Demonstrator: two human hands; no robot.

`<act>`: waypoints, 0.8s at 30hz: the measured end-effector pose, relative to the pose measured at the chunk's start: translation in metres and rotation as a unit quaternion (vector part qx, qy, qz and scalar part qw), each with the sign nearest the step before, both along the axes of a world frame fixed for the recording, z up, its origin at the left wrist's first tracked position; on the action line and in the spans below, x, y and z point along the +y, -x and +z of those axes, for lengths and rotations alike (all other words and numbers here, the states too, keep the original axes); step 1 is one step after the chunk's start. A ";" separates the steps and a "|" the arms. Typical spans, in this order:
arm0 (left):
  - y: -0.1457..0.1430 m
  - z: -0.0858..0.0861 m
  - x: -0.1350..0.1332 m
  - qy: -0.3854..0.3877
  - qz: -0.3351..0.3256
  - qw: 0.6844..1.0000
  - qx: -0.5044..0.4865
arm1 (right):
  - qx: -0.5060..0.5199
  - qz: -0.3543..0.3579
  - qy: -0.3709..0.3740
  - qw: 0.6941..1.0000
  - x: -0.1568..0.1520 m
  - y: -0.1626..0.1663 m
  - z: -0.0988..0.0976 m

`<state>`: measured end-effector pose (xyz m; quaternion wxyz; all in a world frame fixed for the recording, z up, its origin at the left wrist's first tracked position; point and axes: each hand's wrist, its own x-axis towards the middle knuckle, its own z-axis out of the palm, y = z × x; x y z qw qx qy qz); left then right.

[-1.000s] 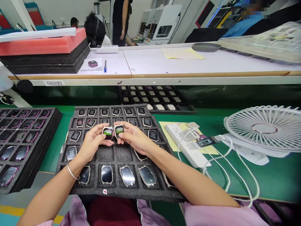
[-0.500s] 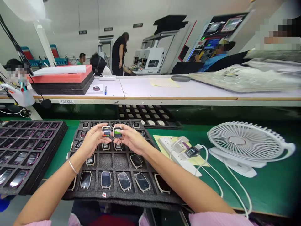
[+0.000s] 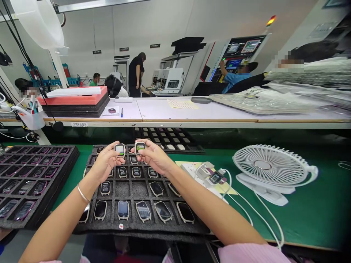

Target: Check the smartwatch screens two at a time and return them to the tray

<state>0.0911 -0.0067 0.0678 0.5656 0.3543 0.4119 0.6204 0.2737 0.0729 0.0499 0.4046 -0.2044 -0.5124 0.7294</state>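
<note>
My left hand (image 3: pixel 106 162) grips a smartwatch case (image 3: pixel 120 149) with a lit screen, thumb resting on its face. In my right hand (image 3: pixel 153 157) is a second smartwatch case (image 3: pixel 140 147), its screen lit partly green, the thumb against its lower part. Both are strapless with pale frames, held side by side with a gap between them. Below them lies a black foam tray (image 3: pixel 128 227) with more pale-framed watches in its pockets; several show lit text, others are dark. Two neighbouring pockets in the middle hold no watch.
Another foam tray (image 3: pixel 61 182) with purple-framed watches stands at left. To the right are a white power strip (image 3: pixel 192 170) with cables and a white fan (image 3: pixel 263 166). A shelf (image 3: pixel 164 111) crosses behind, with a farther watch tray (image 3: pixel 189 146) beneath. Several people are in the background.
The two watches have moved apart, and the left one's screen now looks brighter, white and green. The camera view has tilted up slightly. Both hands keep their hold.
</note>
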 end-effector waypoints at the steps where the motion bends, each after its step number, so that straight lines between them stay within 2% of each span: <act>1: 0.000 -0.001 0.000 0.001 0.000 1.000 0.004 | -0.001 0.000 -0.002 1.000 0.000 -0.001 0.000; 12: -0.005 -0.012 -0.003 -0.028 -0.020 0.998 0.058 | -0.012 0.022 -0.023 0.999 -0.003 -0.003 -0.010; 16: -0.003 -0.010 0.003 -0.040 -0.020 0.997 0.062 | 0.004 0.022 -0.007 1.000 0.002 0.002 -0.005; 20: -0.001 0.012 0.016 -0.090 -0.005 0.993 0.071 | 0.033 0.007 -0.049 0.998 0.016 0.010 0.021; 24: 0.000 0.049 0.031 -0.175 0.007 0.979 0.103 | 0.063 0.008 -0.123 0.990 0.029 0.015 0.065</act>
